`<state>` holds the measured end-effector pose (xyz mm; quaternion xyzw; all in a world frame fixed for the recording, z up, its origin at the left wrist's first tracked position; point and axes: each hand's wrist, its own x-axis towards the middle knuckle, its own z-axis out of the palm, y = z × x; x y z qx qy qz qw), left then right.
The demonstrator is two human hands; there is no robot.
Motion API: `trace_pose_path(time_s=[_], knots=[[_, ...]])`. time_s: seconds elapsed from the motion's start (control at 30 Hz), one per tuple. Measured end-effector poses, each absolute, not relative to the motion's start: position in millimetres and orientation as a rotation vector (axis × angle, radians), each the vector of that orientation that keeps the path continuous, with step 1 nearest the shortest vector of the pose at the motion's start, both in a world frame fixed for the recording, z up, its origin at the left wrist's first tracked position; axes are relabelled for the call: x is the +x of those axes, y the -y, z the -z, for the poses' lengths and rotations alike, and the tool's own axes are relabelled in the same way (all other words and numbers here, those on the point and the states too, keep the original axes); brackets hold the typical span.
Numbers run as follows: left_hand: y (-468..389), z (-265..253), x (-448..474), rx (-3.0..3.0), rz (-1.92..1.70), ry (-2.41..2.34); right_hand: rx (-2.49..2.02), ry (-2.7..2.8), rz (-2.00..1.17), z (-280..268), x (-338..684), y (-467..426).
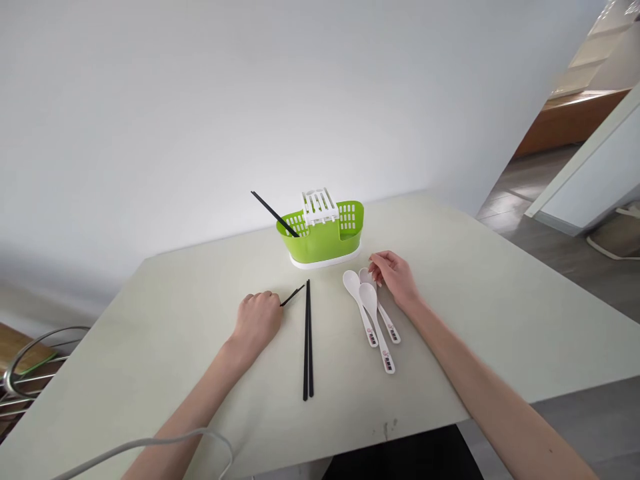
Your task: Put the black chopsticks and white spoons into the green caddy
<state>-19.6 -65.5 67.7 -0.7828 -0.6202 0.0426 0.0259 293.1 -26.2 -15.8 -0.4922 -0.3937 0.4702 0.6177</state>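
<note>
My left hand (259, 323) rests on the table, closed around black chopsticks (293, 295) whose thin ends stick out to the right. Two more black chopsticks (308, 347) lie side by side just right of it. Three white spoons (369, 300) overlap in a small pile, their printed handles toward me. At the bowl of the rear spoon, my right hand (394, 277) has its fingers loosely bent and apart; whether they touch the bowl is unclear. Behind both hands stands a green slotted basket (320, 243) on a white base, with black chopsticks (275, 215) leaning out of its left side.
A white slotted piece (320, 205) sits across the middle of the basket's top. The pale table (200, 293) meets a white wall at the back. A grey cable (150, 441) crosses over my left forearm. A metal rack (35, 373) stands beyond the table's left edge.
</note>
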Motion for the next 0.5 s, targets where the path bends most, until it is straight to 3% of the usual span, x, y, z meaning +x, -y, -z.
trace_pose_path(time_s=[0.2, 0.37, 0.5], knots=[[61.5, -108.7, -29.4, -2.394, 0.266, 2.053, -1.129, 0.902, -1.085, 14.9, 292.9, 26.9], [64.2, -148.0, -15.2, -2.52, 1.279, 2.129, -1.121, 0.889, -1.086, 11.9, 292.2, 27.8], [62.1, -142.9, -1.2, -2.328, 2.198, 2.137, -1.111, 0.896, -1.079, 12.1, 292.4, 27.4]])
